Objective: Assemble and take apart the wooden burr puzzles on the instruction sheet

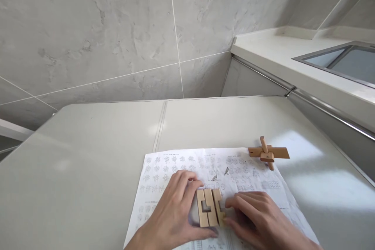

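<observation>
Three notched wooden puzzle pieces (210, 209) lie side by side on a printed instruction sheet (158, 187), with a square gap showing between two of them. My left hand (175, 211) curves round their left side, thumb and fingers apart, fingertips near the top ends and thumb near the bottom ends. At the right, my right hand (254, 215) holds the rightmost piece (218, 203) by its lower end between thumb and fingers. This piece sits slightly tilted against the others. Part of it is hidden by the fingertips.
A brown wooden cross-shaped assembly (267, 154) rests at the sheet's upper right corner. Beneath the sheet is a white table (96, 164) with a seam across it. Behind stands a grey tiled wall (117, 27). A white counter (263, 45) with a sink (345, 60) is on the right.
</observation>
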Tool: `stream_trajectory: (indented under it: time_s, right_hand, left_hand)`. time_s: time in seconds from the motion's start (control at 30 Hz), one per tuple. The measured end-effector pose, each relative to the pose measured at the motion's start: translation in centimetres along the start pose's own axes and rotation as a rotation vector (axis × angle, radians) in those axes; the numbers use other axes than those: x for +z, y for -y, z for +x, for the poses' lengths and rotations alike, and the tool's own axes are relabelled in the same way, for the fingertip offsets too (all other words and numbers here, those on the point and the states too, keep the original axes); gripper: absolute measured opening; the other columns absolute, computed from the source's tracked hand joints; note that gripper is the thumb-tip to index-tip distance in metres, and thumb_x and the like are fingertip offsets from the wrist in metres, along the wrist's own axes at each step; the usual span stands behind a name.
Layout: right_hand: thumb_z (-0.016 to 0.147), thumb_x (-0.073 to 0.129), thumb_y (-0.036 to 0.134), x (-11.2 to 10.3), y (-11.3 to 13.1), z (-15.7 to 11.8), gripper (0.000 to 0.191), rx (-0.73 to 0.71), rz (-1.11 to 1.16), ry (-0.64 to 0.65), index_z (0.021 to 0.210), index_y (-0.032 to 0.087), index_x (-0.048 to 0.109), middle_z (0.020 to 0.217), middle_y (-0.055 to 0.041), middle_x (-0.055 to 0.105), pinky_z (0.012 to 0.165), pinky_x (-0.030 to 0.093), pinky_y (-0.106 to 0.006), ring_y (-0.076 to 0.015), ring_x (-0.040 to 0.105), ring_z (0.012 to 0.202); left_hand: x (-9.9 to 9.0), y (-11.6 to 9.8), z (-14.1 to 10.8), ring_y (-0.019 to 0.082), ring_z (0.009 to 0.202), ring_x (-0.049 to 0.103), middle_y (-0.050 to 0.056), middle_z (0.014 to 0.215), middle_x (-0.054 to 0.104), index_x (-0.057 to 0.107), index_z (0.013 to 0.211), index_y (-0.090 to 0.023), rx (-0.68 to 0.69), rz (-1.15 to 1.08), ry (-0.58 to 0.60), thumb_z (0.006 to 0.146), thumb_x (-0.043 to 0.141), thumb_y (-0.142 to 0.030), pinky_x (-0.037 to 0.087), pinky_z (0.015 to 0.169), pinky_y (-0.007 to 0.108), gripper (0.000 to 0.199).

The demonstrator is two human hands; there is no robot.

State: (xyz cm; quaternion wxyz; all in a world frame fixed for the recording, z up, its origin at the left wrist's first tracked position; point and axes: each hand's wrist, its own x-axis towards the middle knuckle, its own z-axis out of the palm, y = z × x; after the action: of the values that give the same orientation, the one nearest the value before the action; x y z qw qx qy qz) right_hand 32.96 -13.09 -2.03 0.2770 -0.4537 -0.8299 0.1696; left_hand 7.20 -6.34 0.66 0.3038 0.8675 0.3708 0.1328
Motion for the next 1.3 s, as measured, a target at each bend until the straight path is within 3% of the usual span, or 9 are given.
stream_trajectory:
  time_s: [0.1,0.2,0.3,0.43,0.53,0.73,1.0,1.2,1.3]
  right_hand:
    - [0.109,0.059,0.04,0.2,0.5,0.1,0.019,-0.03,0.008,0.007,0.103,0.022,0.063,0.072,0.0018,0.07,0.054,0.047,-0.032,-0.0182,0.066,0.056]
    - [0.109,0.06,0.044,0.4,0.8,0.4,0.026,-0.051,-0.019,0.014,0.097,0.022,0.061,0.07,0.0016,0.068,0.052,0.046,-0.032,-0.0175,0.063,0.053]
    - [0.11,0.058,0.035,0.5,0.9,0.7,0.02,-0.049,-0.031,-0.015,0.095,0.022,0.059,0.066,0.0031,0.065,0.048,0.043,-0.031,-0.0159,0.06,0.049]
    - [0.103,0.056,0.021,0.0,0.8,0.6,0.002,0.014,-0.005,-0.074,0.103,0.023,0.057,0.063,0.0056,0.061,0.046,0.044,-0.029,-0.015,0.059,0.046]
    - [0.096,0.055,0.015,-0.4,0.8,0.5,0.015,0.084,0.02,-0.102,0.108,0.024,0.055,0.063,0.0062,0.061,0.047,0.046,-0.027,-0.0149,0.06,0.047]
    - [0.1,0.049,0.008,-0.9,1.4,0.7,0.032,0.169,0.209,-0.116,0.125,0.026,0.055,0.081,0.0022,0.072,0.057,0.057,-0.024,-0.0142,0.07,0.058]
    - [0.109,0.049,0.013,-0.6,1.5,0.4,0.036,0.095,0.217,-0.118,0.14,0.029,0.055,0.108,-0.0067,0.081,0.068,0.062,-0.027,-0.02,0.08,0.083]
    - [0.113,0.051,0.026,-0.6,1.8,0.4,0.017,0.155,0.274,-0.044,0.129,0.032,0.055,0.082,0.0064,0.076,0.068,0.062,-0.024,-0.0132,0.075,0.063]
    - [0.114,0.05,0.028,-0.6,1.8,0.4,0.016,0.152,0.252,-0.041,0.128,0.033,0.055,0.081,0.0075,0.075,0.069,0.062,-0.023,-0.0125,0.074,0.062]
  left_hand:
    - [-0.9,0.5,0.0,0.031,0.103,0.06,0.009,0.117,0.063,0.066,0.123,-0.025,0.02,0.055,0.021,0.067,0.102,-0.049,0.058,0.081,0.042,0.071]
    - [-1.3,0.6,-0.1,0.025,0.091,0.059,0.004,0.101,0.065,0.067,0.125,-0.026,0.043,-0.028,0.022,0.072,0.097,-0.057,0.055,0.078,0.037,0.068]
    - [-1.2,0.5,-0.3,0.021,0.084,0.059,0.0,0.094,0.063,0.064,0.131,-0.031,-0.03,-0.228,0.025,0.075,0.092,-0.065,0.054,0.079,0.034,0.071]
    - [-0.7,0.5,-0.8,0.02,0.086,0.058,-0.001,0.1,0.062,0.057,0.139,-0.037,-0.194,-0.398,0.043,0.077,0.093,-0.059,0.053,0.084,0.035,0.074]
    - [-0.4,0.6,-0.9,0.02,0.086,0.056,-0.001,0.099,0.06,0.055,0.14,-0.039,-0.245,-0.457,0.059,0.079,0.092,-0.055,0.05,0.085,0.036,0.073]
    - [-0.4,0.1,-0.6,0.018,0.083,0.052,-0.003,0.093,0.057,0.054,0.141,-0.04,-0.293,-0.545,0.095,0.081,0.092,-0.05,0.045,0.081,0.034,0.071]
    - [0.2,-0.7,-0.5,0.018,0.081,0.054,-0.003,0.094,0.06,0.055,0.138,-0.038,-0.316,-0.632,0.118,0.077,0.094,-0.039,0.047,0.074,0.03,0.073]
    - [0.1,-1.3,-0.2,0.019,0.086,0.062,-0.001,0.1,0.068,0.055,0.137,-0.033,-0.334,-0.718,0.164,0.075,0.095,-0.034,0.051,0.079,0.032,0.074]
    - [-0.1,-1.5,-0.1,0.02,0.088,0.063,-0.001,0.101,0.069,0.055,0.136,-0.032,-0.344,-0.712,0.17,0.076,0.095,-0.036,0.051,0.082,0.033,0.073]
